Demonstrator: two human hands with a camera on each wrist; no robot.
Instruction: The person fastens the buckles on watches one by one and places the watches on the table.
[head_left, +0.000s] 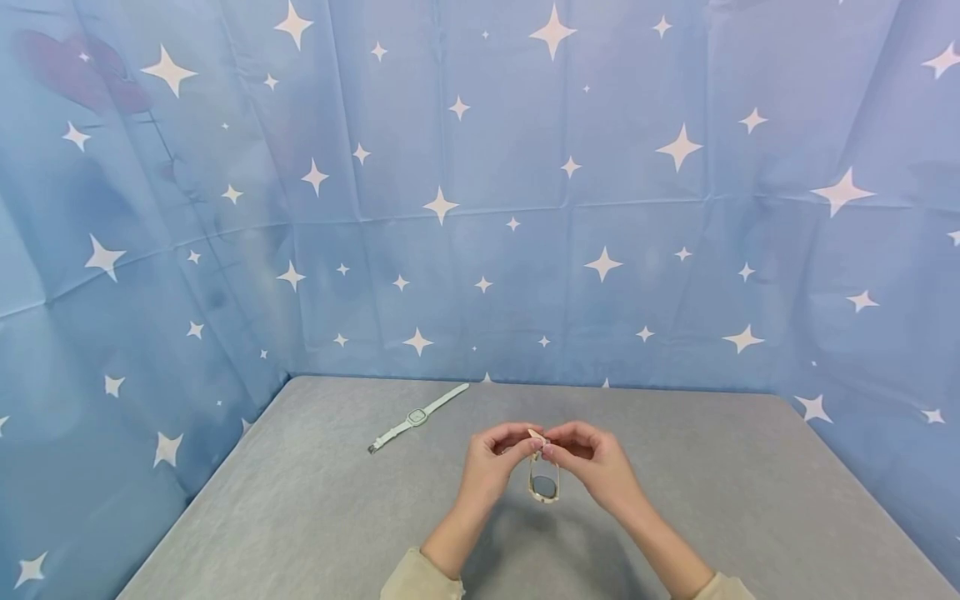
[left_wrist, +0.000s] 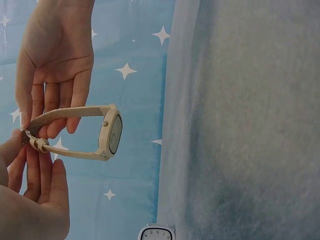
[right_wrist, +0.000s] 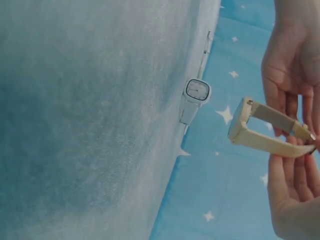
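Note:
A cream wristwatch (head_left: pixel 543 487) hangs face-down from both hands above the table, its strap bent into a closed loop. My left hand (head_left: pixel 489 467) pinches the strap ends near the buckle between thumb and fingers. From the other side my right hand (head_left: pixel 596 467) pinches the same part of the strap. In the left wrist view, the cream watch (left_wrist: pixel 116 134) shows its side crown, and the buckle sits partly behind the thumb. How far the strap tip runs through the buckle is hidden by fingertips. In the right wrist view, the strap (right_wrist: pixel 272 144) curves up to the fingers.
A pale green watch (head_left: pixel 417 417) lies unfastened and stretched out on the grey table (head_left: pixel 712 483), left of the hands near the back edge. Behind the table hangs a blue curtain (head_left: pixel 525 250) with white stars.

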